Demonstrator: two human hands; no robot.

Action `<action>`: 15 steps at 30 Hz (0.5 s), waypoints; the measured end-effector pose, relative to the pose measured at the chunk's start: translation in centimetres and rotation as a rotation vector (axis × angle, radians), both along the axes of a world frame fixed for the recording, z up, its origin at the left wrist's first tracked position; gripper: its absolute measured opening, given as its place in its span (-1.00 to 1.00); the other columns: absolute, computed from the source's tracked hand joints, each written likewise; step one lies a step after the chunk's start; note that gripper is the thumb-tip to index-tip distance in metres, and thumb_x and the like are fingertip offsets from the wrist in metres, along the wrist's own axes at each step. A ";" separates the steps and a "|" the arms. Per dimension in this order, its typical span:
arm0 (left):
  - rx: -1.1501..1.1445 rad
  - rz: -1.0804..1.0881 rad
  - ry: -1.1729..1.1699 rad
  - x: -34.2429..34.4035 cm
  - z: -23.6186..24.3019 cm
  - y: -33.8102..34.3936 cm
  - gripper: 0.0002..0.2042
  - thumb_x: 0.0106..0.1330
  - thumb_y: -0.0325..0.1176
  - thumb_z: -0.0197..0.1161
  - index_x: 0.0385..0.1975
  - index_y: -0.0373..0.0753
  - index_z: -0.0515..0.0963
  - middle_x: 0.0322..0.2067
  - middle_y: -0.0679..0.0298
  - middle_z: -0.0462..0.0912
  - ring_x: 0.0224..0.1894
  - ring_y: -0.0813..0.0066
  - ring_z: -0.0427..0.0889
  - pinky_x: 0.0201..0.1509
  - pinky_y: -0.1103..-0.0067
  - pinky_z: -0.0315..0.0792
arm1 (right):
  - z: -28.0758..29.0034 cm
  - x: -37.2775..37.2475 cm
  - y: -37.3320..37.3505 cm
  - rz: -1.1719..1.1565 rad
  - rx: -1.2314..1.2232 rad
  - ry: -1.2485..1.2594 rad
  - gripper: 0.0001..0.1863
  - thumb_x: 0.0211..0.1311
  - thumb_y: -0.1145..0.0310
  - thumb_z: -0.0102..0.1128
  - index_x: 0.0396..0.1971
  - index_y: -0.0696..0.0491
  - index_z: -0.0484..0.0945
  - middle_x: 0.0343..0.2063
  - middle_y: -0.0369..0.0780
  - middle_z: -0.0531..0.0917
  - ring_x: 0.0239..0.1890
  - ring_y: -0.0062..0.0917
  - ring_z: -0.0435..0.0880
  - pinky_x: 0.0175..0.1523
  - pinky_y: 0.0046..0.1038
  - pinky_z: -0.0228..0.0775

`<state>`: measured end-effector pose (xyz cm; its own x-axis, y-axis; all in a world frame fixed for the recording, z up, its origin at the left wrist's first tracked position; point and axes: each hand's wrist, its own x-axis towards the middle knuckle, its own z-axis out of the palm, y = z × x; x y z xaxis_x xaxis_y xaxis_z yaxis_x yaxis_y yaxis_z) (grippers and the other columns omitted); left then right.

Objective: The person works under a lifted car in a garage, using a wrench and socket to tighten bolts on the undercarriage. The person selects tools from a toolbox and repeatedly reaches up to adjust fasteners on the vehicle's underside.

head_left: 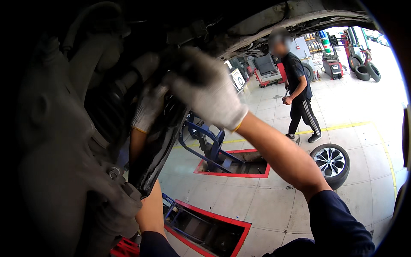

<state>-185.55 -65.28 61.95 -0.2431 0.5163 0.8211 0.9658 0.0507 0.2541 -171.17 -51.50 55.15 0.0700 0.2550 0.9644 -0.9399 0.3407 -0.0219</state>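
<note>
I am reaching up into the dark underside of a raised car. My right hand (209,92), in a white knit glove, is raised beside the suspension parts; its fingers are smeared by motion and partly in shadow. Behind a long black metal arm (160,158) is my left hand (148,107), also gloved, its fingers lost in the dark. Whether either hand grips anything cannot be made out. Close to the left hand is a ribbed black rubber boot (105,103). A large grey cast knuckle (51,141) fills the left side, with a bolt (114,172) low on it.
Red-framed floor pits (246,237) lie below, with a blue lift frame (209,141) rising from one. A wheel with a silver rim (329,165) lies on the tiles. Another person (299,85) stands beyond, holding a tool. Loose tyres (361,72) are at the far right.
</note>
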 end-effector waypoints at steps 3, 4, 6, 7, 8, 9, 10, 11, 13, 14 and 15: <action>-0.019 -0.061 -0.047 1.2 -0.8 0.7 -0.35 0.43 0.02 0.29 0.33 -0.37 0.44 0.31 -0.09 0.49 0.36 0.10 0.45 0.46 0.34 0.28 | 1.1 2.4 -2.4 -0.880 0.429 -0.208 -0.61 0.14 0.20 0.38 -0.09 0.10 0.67 -0.36 -0.03 0.75 -0.35 -0.17 0.78 -0.14 -0.29 0.67; -0.024 -0.001 -0.053 1.7 -0.5 -1.4 -0.36 0.43 0.01 0.29 0.33 -0.37 0.44 0.31 -0.09 0.49 0.36 0.10 0.45 0.46 0.34 0.29 | 2.1 3.2 -2.1 -0.703 0.467 -0.329 -0.56 0.10 0.13 0.41 -0.05 0.04 0.68 -0.36 0.02 0.75 -0.32 -0.18 0.79 -0.13 -0.29 0.68; -0.009 -0.015 -0.059 -0.1 -0.8 -0.4 -0.37 0.43 -0.01 0.29 0.33 -0.37 0.45 0.30 -0.08 0.50 0.35 0.10 0.46 0.46 0.35 0.29 | 1.2 1.9 2.5 -0.384 0.117 -0.082 -0.65 0.23 0.20 0.29 -0.09 0.10 0.68 -0.32 0.00 0.76 -0.30 -0.18 0.81 -0.11 -0.29 0.68; -0.007 -0.028 -0.066 0.0 -1.0 -0.1 -0.38 0.43 -0.01 0.29 0.32 -0.37 0.45 0.30 -0.08 0.50 0.35 0.11 0.47 0.46 0.35 0.29 | 0.7 1.9 2.9 -0.173 0.037 -0.098 -0.69 0.29 0.31 0.21 -0.04 0.13 0.65 -0.23 -0.01 0.77 -0.27 -0.26 0.82 -0.13 -0.32 0.68; 0.001 -0.041 -0.067 0.0 -1.1 0.0 -0.38 0.43 -0.02 0.29 0.32 -0.37 0.45 0.30 -0.08 0.51 0.35 0.11 0.47 0.46 0.35 0.30 | 0.3 1.7 3.1 0.040 -0.044 -0.092 -0.71 0.36 0.42 0.14 0.01 0.16 0.62 -0.14 -0.03 0.78 -0.23 -0.34 0.83 -0.14 -0.35 0.69; -0.004 -0.043 -0.067 0.6 -1.2 -0.2 -0.39 0.44 -0.03 0.29 0.32 -0.37 0.45 0.29 -0.08 0.51 0.35 0.11 0.47 0.45 0.36 0.30 | -0.3 0.7 0.7 -0.139 -0.006 0.038 -0.71 0.31 0.35 0.19 -0.02 0.11 0.64 -0.23 0.01 0.77 -0.24 -0.29 0.82 -0.14 -0.33 0.68; -0.004 -0.088 -0.074 0.6 -1.6 1.0 -0.40 0.44 -0.04 0.29 0.32 -0.37 0.46 0.29 -0.08 0.51 0.34 0.11 0.48 0.45 0.36 0.30 | -0.6 1.1 -0.9 -0.418 0.167 -0.014 -0.69 0.26 0.31 0.24 -0.04 0.10 0.64 -0.28 0.01 0.76 -0.28 -0.25 0.81 -0.16 -0.32 0.67; -0.016 -0.091 -0.084 1.5 -1.6 0.4 -0.40 0.44 -0.05 0.29 0.32 -0.36 0.46 0.29 -0.08 0.52 0.34 0.12 0.48 0.45 0.36 0.31 | -0.5 1.9 -2.6 -0.648 0.332 -0.079 -0.68 0.22 0.28 0.29 -0.06 0.09 0.64 -0.34 0.01 0.75 -0.32 -0.21 0.80 -0.17 -0.31 0.67; -0.027 -0.083 -0.106 2.0 -1.4 -0.6 -0.41 0.44 -0.06 0.29 0.31 -0.36 0.46 0.29 -0.07 0.52 0.33 0.12 0.49 0.45 0.36 0.31 | 1.1 2.2 -2.6 -0.728 0.427 -0.166 -0.63 0.13 0.22 0.36 -0.08 0.05 0.65 -0.44 0.00 0.72 -0.37 -0.13 0.76 -0.22 -0.27 0.66; -0.031 -0.093 -0.115 1.6 -1.4 -0.1 -0.42 0.44 -0.07 0.29 0.31 -0.36 0.47 0.28 -0.07 0.53 0.33 0.13 0.50 0.45 0.37 0.32 | 0.9 2.2 -0.7 -0.519 0.307 -0.035 -0.65 0.18 0.24 0.36 -0.08 0.08 0.66 -0.47 -0.04 0.73 -0.39 -0.22 0.79 -0.25 -0.30 0.68; -0.021 -0.061 -0.126 1.2 -1.5 -1.2 -0.43 0.45 -0.08 0.29 0.31 -0.36 0.47 0.28 -0.07 0.53 0.33 0.13 0.50 0.45 0.37 0.32 | 0.2 2.2 0.1 -0.289 0.133 0.034 -0.71 0.25 0.33 0.32 -0.07 0.12 0.65 -0.38 -0.11 0.77 -0.34 -0.35 0.82 -0.24 -0.38 0.69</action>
<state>-184.39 -66.45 60.43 -0.3113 0.5497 0.7752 0.9278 -0.0008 0.3731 -168.97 -51.37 55.35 0.1535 0.0917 0.9839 -0.8031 0.5918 0.0702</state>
